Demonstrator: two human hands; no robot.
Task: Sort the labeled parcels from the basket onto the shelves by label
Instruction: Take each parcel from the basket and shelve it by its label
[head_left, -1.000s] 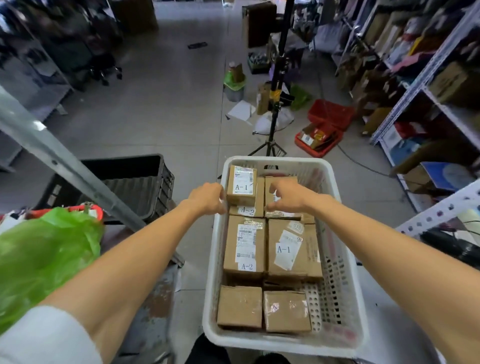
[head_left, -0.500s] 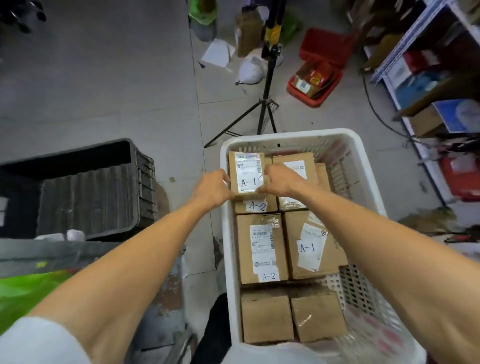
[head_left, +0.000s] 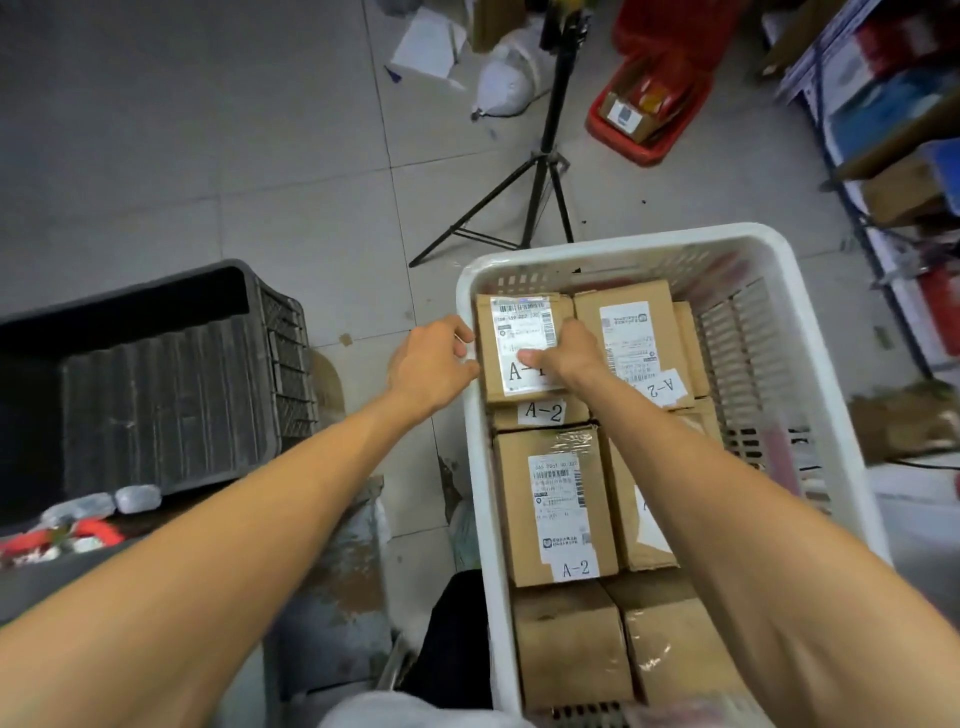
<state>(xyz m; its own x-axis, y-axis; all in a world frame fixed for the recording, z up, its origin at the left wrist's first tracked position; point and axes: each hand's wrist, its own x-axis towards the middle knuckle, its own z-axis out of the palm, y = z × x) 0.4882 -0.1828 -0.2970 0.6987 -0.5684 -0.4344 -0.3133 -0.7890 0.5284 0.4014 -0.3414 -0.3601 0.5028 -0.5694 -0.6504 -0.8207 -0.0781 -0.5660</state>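
1. Left hand: fingers curled against the left side of the A-1 parcel, knuckles over the basket rim. Right hand: thumb pressed on the parcel's label, fingers wrapped over its right edge. Both hands grip this one parcel between them.
2. A-1 parcel: far-left corner of the white basket, on top of a lower parcel labeled A-2. The last digit of its label is partly under the thumb; it reads as a 1. Cannot tell whether it is lifted clear or resting on the lower parcel.
3. Rest of the basket: a far-right parcel labeled A-2; a middle parcel labeled A-2; a parcel beside it mostly hidden by the right forearm, label unreadable; two near parcels showing no label on top.
4. Progress, as judged: early. The basket looks nearly full, and the parcel in hand has not left it. At least six others remain after this one.
5. Surroundings: shelves to the right hold mixed boxes; no A-1 marking is legible there. A black crate stands on the floor to the left, a tripod beyond the basket.
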